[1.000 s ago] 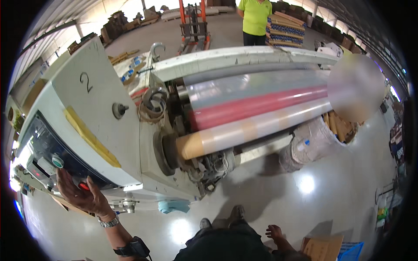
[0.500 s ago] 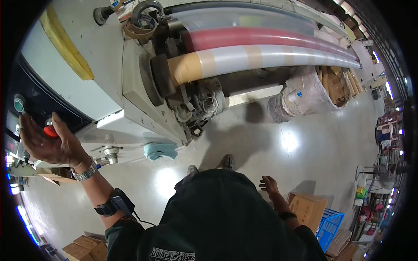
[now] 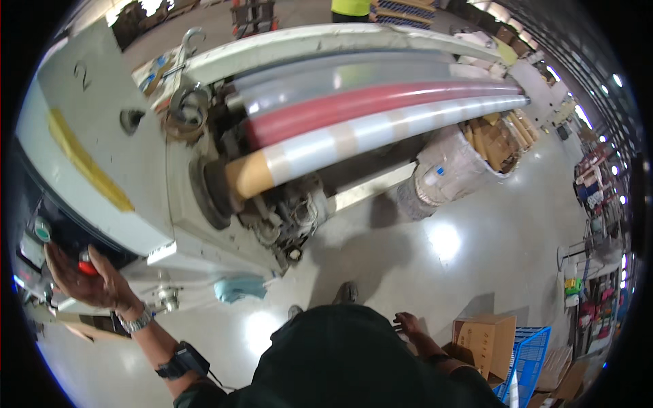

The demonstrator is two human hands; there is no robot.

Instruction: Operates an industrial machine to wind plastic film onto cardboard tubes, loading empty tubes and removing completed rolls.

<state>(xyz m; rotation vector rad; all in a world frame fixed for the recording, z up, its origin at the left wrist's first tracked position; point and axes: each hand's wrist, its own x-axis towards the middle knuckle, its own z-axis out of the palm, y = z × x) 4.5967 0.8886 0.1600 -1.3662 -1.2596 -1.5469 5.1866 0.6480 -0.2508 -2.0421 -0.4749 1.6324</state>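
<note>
At the far left, my left hand reaches over a dark control panel on the machine's side. Its fingers are spread around a red push button, and the fingertips lie just below a green button; whether they touch either one I cannot tell. My right hand hangs beside my body at the lower right, loosely open and holding nothing. Ahead of me lies a long roll banded in white and tan, next to a red roll and a greyish film roll.
A light-blue cloth hangs on the machine's lower edge. Tape rolls rest on the frame. A wrapped bin of cardboard stands beyond the rolls. Lower right are a carton and a blue crate. A person in a yellow-green top stands far back.
My view has tilted upward, so the machine and rolls sit lower and the person behind shows. My left hand stays at the buttons; my right hand still hangs at my side.
</note>
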